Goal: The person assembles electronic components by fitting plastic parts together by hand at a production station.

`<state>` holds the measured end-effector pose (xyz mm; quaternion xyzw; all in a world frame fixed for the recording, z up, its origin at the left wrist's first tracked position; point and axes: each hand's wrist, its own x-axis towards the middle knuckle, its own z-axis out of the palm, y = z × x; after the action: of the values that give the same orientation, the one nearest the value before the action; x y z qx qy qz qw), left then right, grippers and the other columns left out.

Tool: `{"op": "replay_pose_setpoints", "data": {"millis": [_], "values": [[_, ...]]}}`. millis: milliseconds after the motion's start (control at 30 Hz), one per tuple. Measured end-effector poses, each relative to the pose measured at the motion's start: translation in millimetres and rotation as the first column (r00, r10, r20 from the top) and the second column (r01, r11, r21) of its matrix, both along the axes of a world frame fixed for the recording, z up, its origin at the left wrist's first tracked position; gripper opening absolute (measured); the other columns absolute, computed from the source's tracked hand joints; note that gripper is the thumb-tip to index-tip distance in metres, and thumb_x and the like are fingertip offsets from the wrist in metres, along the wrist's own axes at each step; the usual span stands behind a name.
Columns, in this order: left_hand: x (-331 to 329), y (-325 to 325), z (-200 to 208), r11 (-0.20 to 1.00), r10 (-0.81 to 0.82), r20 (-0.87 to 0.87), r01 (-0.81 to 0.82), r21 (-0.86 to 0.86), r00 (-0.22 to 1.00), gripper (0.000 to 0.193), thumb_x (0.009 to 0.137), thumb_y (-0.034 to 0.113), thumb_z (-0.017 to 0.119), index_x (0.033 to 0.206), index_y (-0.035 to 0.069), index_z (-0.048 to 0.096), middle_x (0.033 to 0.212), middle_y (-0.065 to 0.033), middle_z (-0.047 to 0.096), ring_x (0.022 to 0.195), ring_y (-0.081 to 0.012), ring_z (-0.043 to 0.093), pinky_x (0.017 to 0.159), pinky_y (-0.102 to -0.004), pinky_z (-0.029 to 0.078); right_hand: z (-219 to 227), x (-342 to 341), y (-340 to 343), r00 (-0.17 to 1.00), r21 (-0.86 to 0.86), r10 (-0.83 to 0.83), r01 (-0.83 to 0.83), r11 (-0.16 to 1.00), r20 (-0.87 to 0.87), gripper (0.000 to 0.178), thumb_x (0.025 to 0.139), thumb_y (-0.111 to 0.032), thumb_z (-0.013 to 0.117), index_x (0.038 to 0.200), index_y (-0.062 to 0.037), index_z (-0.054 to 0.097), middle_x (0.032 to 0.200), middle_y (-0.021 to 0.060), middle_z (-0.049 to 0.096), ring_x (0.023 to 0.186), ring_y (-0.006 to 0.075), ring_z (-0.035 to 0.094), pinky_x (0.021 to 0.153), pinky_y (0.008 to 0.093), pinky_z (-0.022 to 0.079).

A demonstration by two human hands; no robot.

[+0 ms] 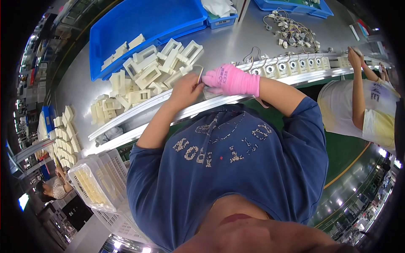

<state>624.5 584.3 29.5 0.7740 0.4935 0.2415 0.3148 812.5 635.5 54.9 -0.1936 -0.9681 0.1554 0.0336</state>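
Observation:
Over a metal rail [139, 110] at the bench edge, my bare left hand [185, 90] and my right hand [232, 80], in a pink glove, meet fingertip to fingertip. A short pale wire [201, 71] curves up between them, pinched at my left fingertips. What the gloved fingers close on is hidden. Just beyond my left hand lies a loose pile of cream plastic housings [147, 76]. To the right of the glove, several white housings with round dark centres [291, 65] stand in a row along the rail, with wires behind some of them.
A large blue tray [147, 19] lies behind the pile, with a smaller blue bin [222, 21] beside it. Tangled wired connectors [295, 33] sit at the back right. Clear plastic baskets [95, 181] stand at my left. A co-worker in a light shirt [346, 105] works along the rail at right.

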Motion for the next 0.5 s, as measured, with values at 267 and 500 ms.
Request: {"op": "replay_pose_setpoints", "data": {"millis": [267,500], "values": [[10.7,-11.4,-10.9,0.972,0.084,-0.029,-0.075,0.222,0.996,0.011,0.074,0.009,0.058,0.083,0.005,0.054,0.081,-0.0129,0.050,0.074,-0.0318,0.050,0.063,-0.0400,0.040,-15.8,8.4,-7.3,0.994,0.267,0.102,-0.085,0.960,-0.050,0.022,0.081,-0.030,0.052,0.087,-0.0090,0.051,0.082,0.0064,0.053,0.076,0.0213,0.057,0.062,0.0353,0.043],[18.9,-15.5,-21.8,0.970,0.163,0.064,-0.172,0.172,0.985,0.017,0.071,0.006,0.059,0.086,0.004,0.050,0.087,-0.0125,0.047,0.084,-0.0316,0.047,0.073,-0.0401,0.035,-26.6,6.4,-40.3,0.921,0.198,-0.173,0.253,0.947,-0.350,0.023,0.072,-0.017,0.060,0.092,-0.0073,0.055,0.085,0.0071,0.051,0.081,0.0235,0.052,0.071,0.0368,0.039]]}}
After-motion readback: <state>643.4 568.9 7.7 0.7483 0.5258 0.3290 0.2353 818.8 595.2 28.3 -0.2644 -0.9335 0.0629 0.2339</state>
